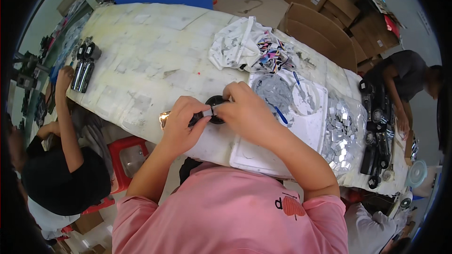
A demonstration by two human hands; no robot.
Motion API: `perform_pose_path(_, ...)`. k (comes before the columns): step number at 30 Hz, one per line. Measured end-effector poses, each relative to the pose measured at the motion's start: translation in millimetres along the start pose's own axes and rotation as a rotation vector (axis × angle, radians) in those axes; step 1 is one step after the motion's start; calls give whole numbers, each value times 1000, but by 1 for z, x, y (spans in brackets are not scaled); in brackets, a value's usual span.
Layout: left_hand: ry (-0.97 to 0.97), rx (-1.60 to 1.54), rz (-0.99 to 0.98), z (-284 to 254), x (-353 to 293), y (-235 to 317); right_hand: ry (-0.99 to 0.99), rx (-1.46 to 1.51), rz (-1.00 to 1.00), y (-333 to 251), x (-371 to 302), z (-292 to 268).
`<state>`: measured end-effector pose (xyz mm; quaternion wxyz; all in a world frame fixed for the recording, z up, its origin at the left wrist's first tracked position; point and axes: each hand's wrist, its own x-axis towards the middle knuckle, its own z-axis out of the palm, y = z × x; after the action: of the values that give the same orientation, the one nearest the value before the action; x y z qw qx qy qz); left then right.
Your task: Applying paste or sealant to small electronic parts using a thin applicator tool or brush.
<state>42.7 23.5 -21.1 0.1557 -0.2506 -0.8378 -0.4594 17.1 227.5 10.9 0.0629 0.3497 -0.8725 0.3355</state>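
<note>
Near the table's front edge, my left hand (181,124) is closed around the handle of a black handheld device with a round head (215,100) and a shiny chrome end. My right hand (246,113) is closed at the device's neck, its fingertips pinched by a small silver-grey piece (207,112). What exactly those fingertips hold is hidden. Right of my hands lies a white tray (245,156), partly under my right forearm. It bears a clear round dish of greyish scraps (272,89), a white ring-shaped container (306,98) and two blue pen-like tools (280,114).
A plastic bag of small silver squares (343,131) lies beside the tray, with several black devices (376,127) beyond it. A bundled white cloth (233,44) sits behind. More devices (83,73) stand far left, near a co-worker's hand (64,76). Another person leans in at right.
</note>
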Motion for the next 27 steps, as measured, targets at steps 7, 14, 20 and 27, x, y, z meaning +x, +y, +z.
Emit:
perform_pose_path(7, 29, 19, 19, 0, -1, -1, 185, -310, 324, 10, -58, -44)
perform_pose_path(14, 30, -23, 10, 4, 3, -1, 87, -340, 479, 19, -96, -40)
perform_pose_path(20, 20, 1, 7, 2, -4, -3, 214, -444, 308, 6, -90, -53)
perform_pose_path(27, 14, 81, 70, -4, -1, 0, 190, -180, 343, -2, -106, -64)
